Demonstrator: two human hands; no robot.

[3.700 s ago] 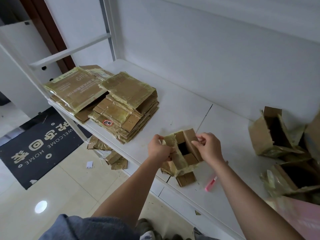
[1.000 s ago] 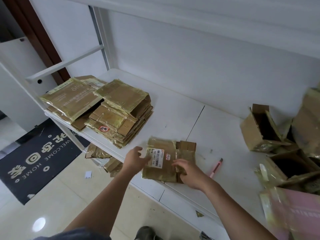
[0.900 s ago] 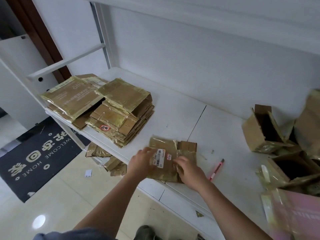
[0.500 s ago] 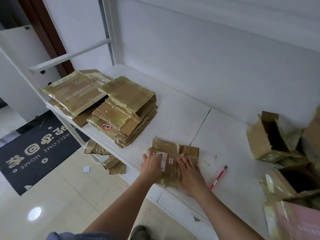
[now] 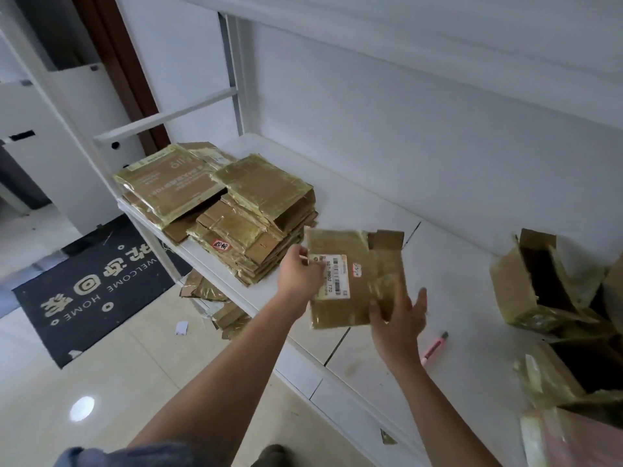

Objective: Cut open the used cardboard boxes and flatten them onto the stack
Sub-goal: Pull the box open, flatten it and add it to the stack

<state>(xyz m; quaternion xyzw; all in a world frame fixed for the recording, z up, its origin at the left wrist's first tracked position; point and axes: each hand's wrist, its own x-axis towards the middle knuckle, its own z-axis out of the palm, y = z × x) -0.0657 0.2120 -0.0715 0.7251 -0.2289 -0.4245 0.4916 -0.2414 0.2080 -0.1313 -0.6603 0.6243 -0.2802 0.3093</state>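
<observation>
1. A flattened cardboard box [image 5: 354, 278], wrapped in yellowish tape and bearing a white barcode label, is held above the white shelf [image 5: 465, 298], between the stack and the unopened boxes.
2. The left edge of the flattened cardboard box is pinched by the left hand [image 5: 298, 274], with the thumb laid on its front face beside the label.
3. The right hand [image 5: 397, 318] is seen at the lower right corner of the box with its fingers spread and mostly straight; nothing is clenched in it, and whether its fingertips touch the cardboard cannot be told.
4. A stack of flattened boxes [image 5: 256, 217] is seen on the left end of the shelf, just beyond the held box and apart from it.
5. A pink utility knife [image 5: 435, 348] is lying on the shelf, just right of the right wrist, untouched.
6. Several opened, unflattened boxes [image 5: 539, 281] are gathered at the right end of the shelf.
7. Cardboard scraps [image 5: 215, 298] are seen below the shelf edge near the floor, and a dark welcome mat [image 5: 97, 284] is lying on the tiled floor to the left.
</observation>
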